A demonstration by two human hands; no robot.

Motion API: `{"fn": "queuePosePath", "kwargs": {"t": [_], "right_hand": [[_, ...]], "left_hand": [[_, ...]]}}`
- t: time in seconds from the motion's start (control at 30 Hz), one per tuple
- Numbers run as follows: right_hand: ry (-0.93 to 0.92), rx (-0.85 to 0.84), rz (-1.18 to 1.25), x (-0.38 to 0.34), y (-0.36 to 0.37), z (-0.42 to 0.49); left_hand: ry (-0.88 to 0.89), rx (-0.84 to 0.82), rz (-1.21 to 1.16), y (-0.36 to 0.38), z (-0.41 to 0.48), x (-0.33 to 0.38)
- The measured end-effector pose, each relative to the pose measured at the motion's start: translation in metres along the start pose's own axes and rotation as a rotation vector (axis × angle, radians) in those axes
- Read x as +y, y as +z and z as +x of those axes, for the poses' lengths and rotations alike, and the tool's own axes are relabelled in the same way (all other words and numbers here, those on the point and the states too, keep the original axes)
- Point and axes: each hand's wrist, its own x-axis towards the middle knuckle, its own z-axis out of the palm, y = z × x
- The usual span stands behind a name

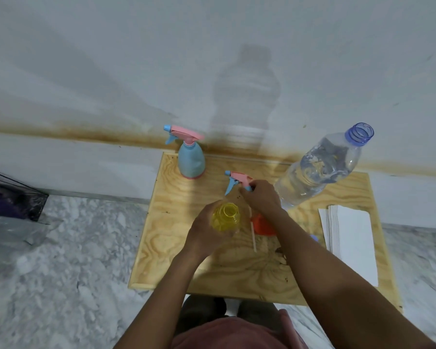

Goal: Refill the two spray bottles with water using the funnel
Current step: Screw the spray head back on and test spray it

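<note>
Head view: left hand (204,234) grips open yellow bottle (225,217) mid board (166,238); right hand (262,197) pinches sprayer (237,180). Bottle is likely light and squashy; hold its body.

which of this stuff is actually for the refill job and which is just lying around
For the job:
- yellow spray bottle, neck open, gripped by left hand
- spray head, pinched by right hand
- blue spray bottle, head on
- water bottle, uncapped
- orange funnel

Lying about:
- stack of white paper
- dark plastic bag
</note>
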Motion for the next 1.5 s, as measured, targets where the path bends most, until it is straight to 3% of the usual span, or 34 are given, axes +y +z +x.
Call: {"fn": "queuePosePath", "kwargs": {"t": [0.3, 0.6, 0.77, 0.9, 1.07, 1.23, 1.5], "right_hand": [[-0.375, 0.295, 0.438, -0.028, -0.06, -0.064], [-0.62, 0.494, 0.635, -0.067, -0.109, -0.104], [-0.658, 0.538, 0.829, -0.079, -0.116, -0.115], [-0.656, 0.486, 0.834, -0.088, -0.109, -0.124], [-0.603, 0.275, 0.825, -0.091, -0.085, -0.131], [-0.522, 0.147, 0.717, -0.086, -0.062, -0.13], [-0.515, 0.168, 0.733, -0.085, -0.055, -0.142]], "left_hand": [[0.079, 0.062, -0.04, -0.001, 0.002, 0.004], [0.134, 0.121, 0.067, -0.009, 0.006, 0.014], [0.169, 0.103, 0.135, -0.017, 0.0, 0.021], [0.23, 0.111, 0.145, -0.022, -0.007, 0.026], [0.318, 0.145, 0.047, -0.029, -0.014, 0.042], [0.303, 0.17, -0.029, -0.036, -0.021, 0.058], [0.272, 0.193, -0.116, -0.041, -0.027, 0.069]]}}
